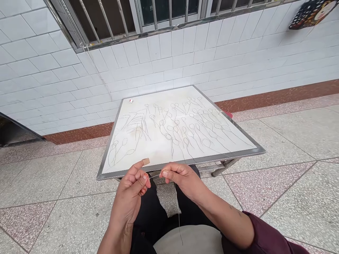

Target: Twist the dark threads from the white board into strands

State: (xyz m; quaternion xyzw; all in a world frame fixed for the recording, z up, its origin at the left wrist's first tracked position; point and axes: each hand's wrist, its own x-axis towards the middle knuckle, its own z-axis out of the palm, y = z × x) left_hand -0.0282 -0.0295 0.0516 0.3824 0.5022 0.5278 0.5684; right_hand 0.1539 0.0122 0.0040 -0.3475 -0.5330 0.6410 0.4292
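Just in front of the table's near edge, my left hand [134, 187] pinches one end of a thin wire or stiff thread between thumb and fingertips. A bandage-like tan wrap [145, 161] covers the tip of its raised index finger. My right hand [178, 176] pinches the same thin wire [178, 208] a short way to the right. A short stretch of it runs between the hands, and its long tail hangs down over my lap. On the white table [159, 157] lie many thin looped wire pieces [206, 143], each with a round loop and a tail.
The table has a grey metal rim and stands near a white tiled wall [182, 63] with a barred window [169, 14]. A small red and white item [131, 101] lies at its far left corner. A patterned cloth [312, 14] hangs at upper right.
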